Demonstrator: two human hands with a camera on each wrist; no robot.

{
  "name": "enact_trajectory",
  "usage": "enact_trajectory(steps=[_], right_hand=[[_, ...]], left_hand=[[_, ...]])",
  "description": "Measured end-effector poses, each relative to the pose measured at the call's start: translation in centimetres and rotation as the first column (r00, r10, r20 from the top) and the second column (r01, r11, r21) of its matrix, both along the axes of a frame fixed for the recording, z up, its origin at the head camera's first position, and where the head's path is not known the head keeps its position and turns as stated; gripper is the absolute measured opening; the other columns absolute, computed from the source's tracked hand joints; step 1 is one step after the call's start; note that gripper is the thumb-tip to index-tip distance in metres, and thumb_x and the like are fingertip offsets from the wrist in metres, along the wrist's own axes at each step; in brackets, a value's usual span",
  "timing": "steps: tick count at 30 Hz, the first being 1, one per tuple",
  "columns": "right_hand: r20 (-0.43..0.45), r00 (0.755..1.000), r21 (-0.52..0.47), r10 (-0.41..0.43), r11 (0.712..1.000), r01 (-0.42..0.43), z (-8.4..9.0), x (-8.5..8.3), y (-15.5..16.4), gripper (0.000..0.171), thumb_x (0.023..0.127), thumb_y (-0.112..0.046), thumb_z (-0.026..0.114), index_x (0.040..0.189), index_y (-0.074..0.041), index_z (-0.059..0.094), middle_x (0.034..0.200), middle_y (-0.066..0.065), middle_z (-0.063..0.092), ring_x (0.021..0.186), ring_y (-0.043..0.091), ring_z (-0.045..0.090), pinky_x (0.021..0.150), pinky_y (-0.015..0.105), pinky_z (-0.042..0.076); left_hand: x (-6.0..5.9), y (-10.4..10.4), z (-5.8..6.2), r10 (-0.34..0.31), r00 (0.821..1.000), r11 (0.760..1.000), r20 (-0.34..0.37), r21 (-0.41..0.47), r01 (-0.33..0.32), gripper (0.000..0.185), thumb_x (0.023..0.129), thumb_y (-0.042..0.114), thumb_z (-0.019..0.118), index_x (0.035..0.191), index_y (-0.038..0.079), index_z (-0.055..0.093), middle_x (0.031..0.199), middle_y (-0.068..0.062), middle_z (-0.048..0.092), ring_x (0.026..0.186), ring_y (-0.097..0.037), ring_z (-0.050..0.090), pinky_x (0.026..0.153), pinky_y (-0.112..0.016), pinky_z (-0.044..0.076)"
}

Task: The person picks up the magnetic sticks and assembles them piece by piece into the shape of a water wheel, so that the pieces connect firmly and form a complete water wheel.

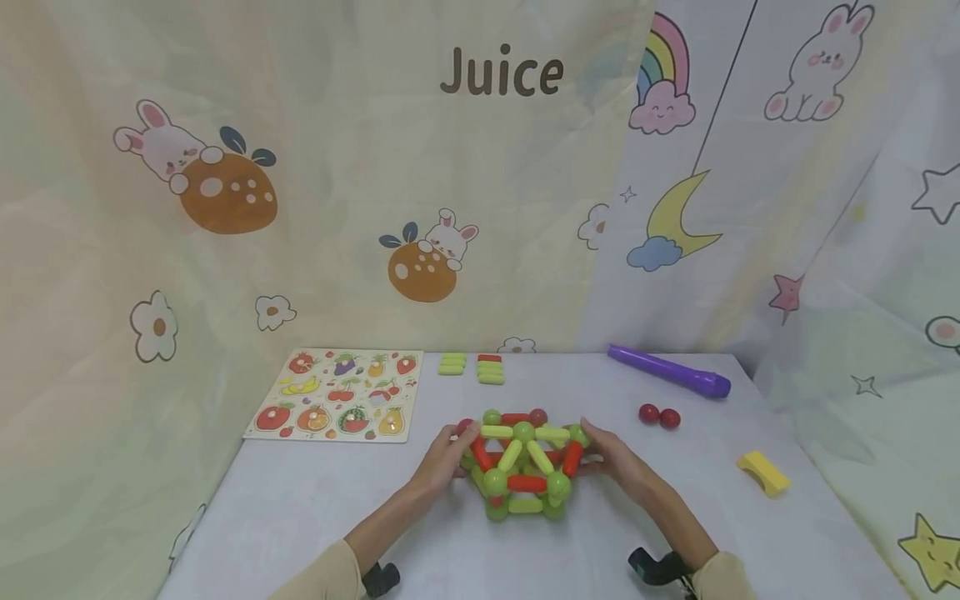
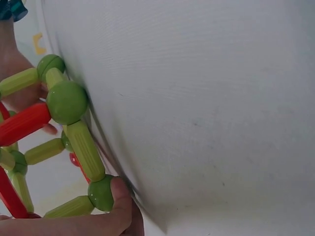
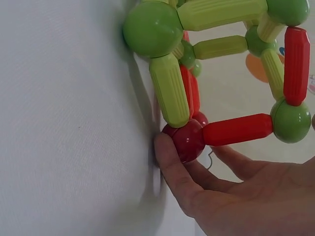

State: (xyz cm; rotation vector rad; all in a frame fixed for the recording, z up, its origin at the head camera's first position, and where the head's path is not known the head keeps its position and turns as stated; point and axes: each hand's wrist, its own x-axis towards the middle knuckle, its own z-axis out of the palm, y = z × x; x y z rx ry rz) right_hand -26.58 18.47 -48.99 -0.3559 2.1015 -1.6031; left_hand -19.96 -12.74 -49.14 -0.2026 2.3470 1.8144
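A built frame of magnetic rods and balls [image 1: 527, 483], in lime green and red, stands at the middle front of the white table. My left hand [image 1: 441, 462] grips its left side, thumb on top near a red ball [image 1: 465, 426]. In the left wrist view the left thumb [image 2: 120, 194] presses a low green ball [image 2: 101, 193]. On the opposite side my right hand [image 1: 618, 462] holds the frame near an upper green ball [image 1: 578, 435]. The right wrist view shows right fingers [image 3: 174, 169] against a low dark red ball [image 3: 187, 140].
Behind the frame lie loose green rods [image 1: 452, 364] and a stack of green rods with one red [image 1: 491, 370]. A fruit picture board [image 1: 408, 400] is at back left. To the right are a purple toy microphone [image 1: 667, 372], two red balls [image 1: 659, 416] and a yellow arch block [image 1: 763, 473].
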Motion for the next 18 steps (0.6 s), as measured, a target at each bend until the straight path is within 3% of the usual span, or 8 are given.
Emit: enact_trajectory(steps=[5, 9, 13, 18], right_hand=[[0.01, 0.998, -0.012, 0.069, 0.998, -0.069, 0.6, 0.1, 0.3, 0.071, 0.112, -0.045, 0.04, 0.158, 0.008, 0.043, 0.159, 0.027, 0.049, 0.137, 0.039, 0.053, 0.115, 0.06, 0.047], [-0.007, 0.992, -0.029, 0.129, 0.991, -0.129, 0.8, 0.2, 0.6, 0.068, 0.112, -0.038, 0.046, 0.16, 0.009, 0.037, 0.163, 0.031, 0.043, 0.144, 0.047, 0.049, 0.115, 0.06, 0.047], [-0.032, 0.992, 0.031, 0.124, 0.992, -0.123, 0.6, 0.2, 0.8, 0.069, 0.11, -0.04, 0.055, 0.162, 0.002, 0.04, 0.164, 0.028, 0.044, 0.146, 0.046, 0.049, 0.114, 0.062, 0.048], [-0.079, 0.993, 0.099, 0.092, 0.991, -0.084, 0.2, 0.4, 1.1, 0.07, 0.105, -0.044, 0.064, 0.162, -0.007, 0.046, 0.166, 0.023, 0.044, 0.151, 0.047, 0.043, 0.112, 0.065, 0.049]], left_hand=[[0.1, 0.0, 0.0, -0.002, 1.0, 1.0, -0.021, 0.024, 0.002, 0.074, 0.108, 0.061, 0.05, 0.148, -0.001, 0.047, 0.13, -0.015, 0.067, 0.11, -0.026, 0.064, 0.099, -0.051, 0.056], [0.3, -0.1, 0.0, -0.007, 0.999, 1.0, -0.049, 0.005, 0.007, 0.074, 0.105, 0.06, 0.059, 0.149, 0.001, 0.046, 0.131, -0.015, 0.064, 0.118, -0.029, 0.064, 0.101, -0.052, 0.057], [0.6, -0.1, 0.1, 0.003, 0.998, 0.999, -0.065, -0.032, -0.005, 0.077, 0.1, 0.058, 0.068, 0.15, 0.004, 0.046, 0.137, -0.015, 0.06, 0.129, -0.034, 0.06, 0.103, -0.055, 0.057], [0.7, -0.2, 0.3, -0.002, 0.996, 0.999, -0.089, -0.033, -0.001, 0.077, 0.099, 0.054, 0.072, 0.152, 0.006, 0.046, 0.14, -0.015, 0.06, 0.13, -0.036, 0.058, 0.103, -0.057, 0.056]])
